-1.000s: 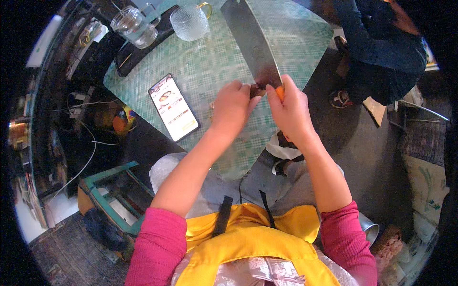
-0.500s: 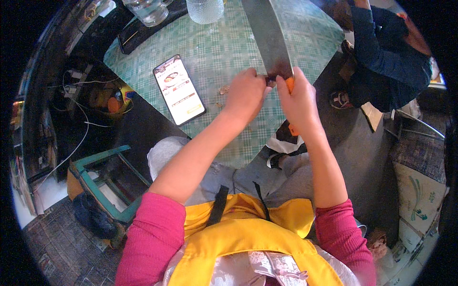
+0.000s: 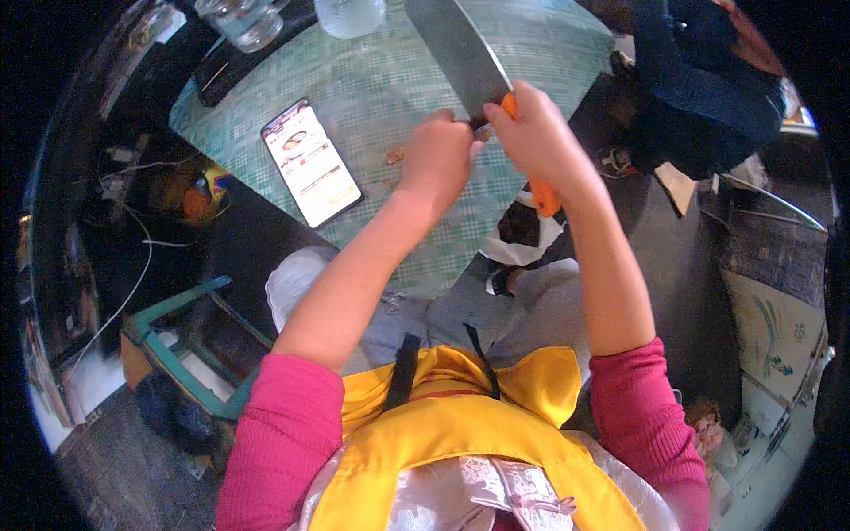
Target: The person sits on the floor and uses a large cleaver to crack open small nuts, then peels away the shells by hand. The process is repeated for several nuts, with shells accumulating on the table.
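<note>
My right hand (image 3: 542, 133) grips the orange handle of a broad-bladed kitchen knife (image 3: 460, 53), its blade pointing away over the table. Fingers curled, my left hand (image 3: 436, 161) pinches a small dark piece (image 3: 479, 125) against the heel of the blade; my fingers hide most of it, so its kind cannot be told. Beside the left hand, a few small brown bits (image 3: 395, 156) lie on the green checked tablecloth (image 3: 372, 97). Further left a phone (image 3: 312, 164) lies face up, its screen lit.
At the far edge stand a clear glass jar (image 3: 243, 22) and a frosted glass (image 3: 350, 13), near a dark flat case (image 3: 232, 66). A green-framed stool (image 3: 190, 354) is at my left. Below the table's right edge hangs a white bag (image 3: 522, 248). Another person (image 3: 699, 88) sits at far right.
The knife has tilted, its tip swinging left, and its handle shows more. Both hands have shifted slightly left in view, as have the table and phone.
</note>
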The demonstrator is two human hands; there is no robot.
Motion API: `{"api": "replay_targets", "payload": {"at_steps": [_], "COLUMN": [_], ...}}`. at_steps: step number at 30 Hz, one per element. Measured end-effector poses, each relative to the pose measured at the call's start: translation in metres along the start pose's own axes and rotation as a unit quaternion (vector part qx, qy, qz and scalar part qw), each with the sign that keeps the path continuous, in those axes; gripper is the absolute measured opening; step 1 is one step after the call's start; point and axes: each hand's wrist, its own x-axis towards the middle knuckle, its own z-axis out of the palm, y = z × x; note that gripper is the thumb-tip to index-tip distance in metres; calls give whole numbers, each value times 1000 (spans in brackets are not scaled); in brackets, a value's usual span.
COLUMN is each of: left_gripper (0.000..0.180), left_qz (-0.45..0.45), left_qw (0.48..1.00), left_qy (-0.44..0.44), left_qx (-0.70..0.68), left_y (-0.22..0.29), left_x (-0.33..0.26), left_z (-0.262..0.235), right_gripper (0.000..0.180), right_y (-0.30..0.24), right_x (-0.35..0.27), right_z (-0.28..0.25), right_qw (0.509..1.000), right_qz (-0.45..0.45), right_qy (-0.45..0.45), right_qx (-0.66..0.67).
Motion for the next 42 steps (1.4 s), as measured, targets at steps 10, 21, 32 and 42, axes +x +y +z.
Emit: {"api": "replay_targets", "payload": {"at_steps": [10, 21, 32, 42], "left_gripper": [15, 25, 28, 27], "left_qz": [26, -38, -152, -147], "left_qw": [999, 997, 915, 888], "left_qy": [-5, -16, -102, -52], "left_qx": [20, -60, -360, -433], "left_y": [4, 2, -7, 19], "left_x": [1, 8, 15, 21], "left_z": [-5, -10, -1, -18], "right_gripper": [28, 24, 15, 10], "right_y": [8, 17, 41, 59], "right_x": [16, 14, -32, -32], "right_z": [5, 2, -1, 8], "right_qw": [994, 1000, 937, 922], "right_qz": [-84, -2, 12, -249], "right_qy": [-4, -16, 55, 242], "right_qx": [-64, 5, 346, 172]}}
